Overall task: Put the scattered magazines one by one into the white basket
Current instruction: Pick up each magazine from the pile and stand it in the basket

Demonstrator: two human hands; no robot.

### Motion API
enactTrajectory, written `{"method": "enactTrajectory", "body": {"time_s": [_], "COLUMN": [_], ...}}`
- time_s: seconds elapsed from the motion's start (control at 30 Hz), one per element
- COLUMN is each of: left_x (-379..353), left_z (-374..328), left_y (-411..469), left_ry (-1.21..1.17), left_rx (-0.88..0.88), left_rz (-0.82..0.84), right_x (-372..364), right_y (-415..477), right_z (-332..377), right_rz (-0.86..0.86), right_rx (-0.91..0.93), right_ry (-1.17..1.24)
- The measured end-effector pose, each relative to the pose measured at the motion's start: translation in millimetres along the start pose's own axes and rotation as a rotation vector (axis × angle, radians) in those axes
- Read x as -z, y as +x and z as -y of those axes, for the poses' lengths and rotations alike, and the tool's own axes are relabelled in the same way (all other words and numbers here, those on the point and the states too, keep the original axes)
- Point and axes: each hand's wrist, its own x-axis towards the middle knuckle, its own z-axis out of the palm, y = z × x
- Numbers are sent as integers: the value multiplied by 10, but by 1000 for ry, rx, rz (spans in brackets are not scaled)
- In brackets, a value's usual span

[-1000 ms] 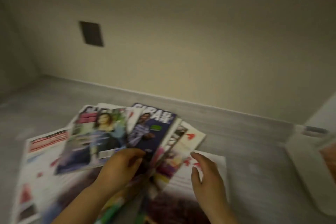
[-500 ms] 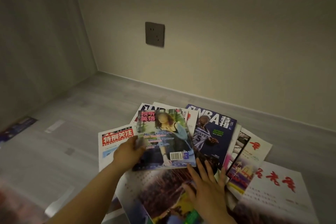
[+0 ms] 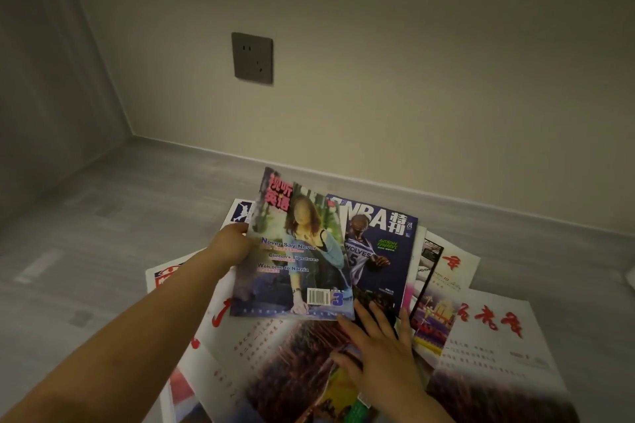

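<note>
Above the fanned magazine pile (image 3: pixel 488 336), the left hand (image 3: pixel 233 245) pinches the glossy woman-cover magazine (image 3: pixel 295 261) by its left edge; the right hand (image 3: pixel 381 350), fingers spread, presses the pile. Held so, it may sag and slip. White basket unseen.

A single view looks out from the person's head, forward and down along both forearms into a room corner. The left hand (image 3: pixel 230 244) sits at mid-frame and its arm enters from the lower left edge. The right hand (image 3: pixel 378 350) is nearer the lens, low and right of centre. The raised magazine (image 3: pixel 295 251) in the left hand is close enough to read. Beyond both hands the floor (image 3: pixel 103 233) meets the wall (image 3: pixel 412 79), with a socket plate (image 3: pixel 252 58) above and past the left hand.
</note>
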Motion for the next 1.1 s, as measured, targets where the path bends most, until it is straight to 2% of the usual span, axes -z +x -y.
{"method": "enactTrajectory", "body": {"time_s": [0.07, 0.13, 0.23, 0.3, 0.37, 0.57, 0.73, 0.93, 1.1], "left_x": [13, 27, 9, -62, -192, -768, -1521, -2703, -3708], "left_z": [-52, -118, -282, -425, -586, -1158, -1894, -2956, -3560], "left_y": [-62, -148, -305, -395, -466, -672, -867, -1149, -1431], "left_ry": [-34, -162, -320, -398, -434, -463, -438, -253, -152], "left_rx": [-70, -115, -207, -274, -342, -512, -628, -796, -839], "left_rz": [18, 58, 144, 213, 283, 421, 458, 508, 627], "right_x": [3, -34, 38, 223, 328, 521, 561, 550, 443], "right_y": [-14, 10, 14, -2, -35, -367, -760, -1293, -1666], "right_z": [-91, -188, -343, -458, -644, -1386, -2134, -3079, -3890], "right_rz": [-62, -128, -329, -279, -253, -362, -518, -763, -862], "right_rx": [-12, -35, -277, -352, -332, -389, -446, -621, -758], "right_ry": [134, 379, 914, 1314, 1505, 1597, 1579, 1418, 1248]}}
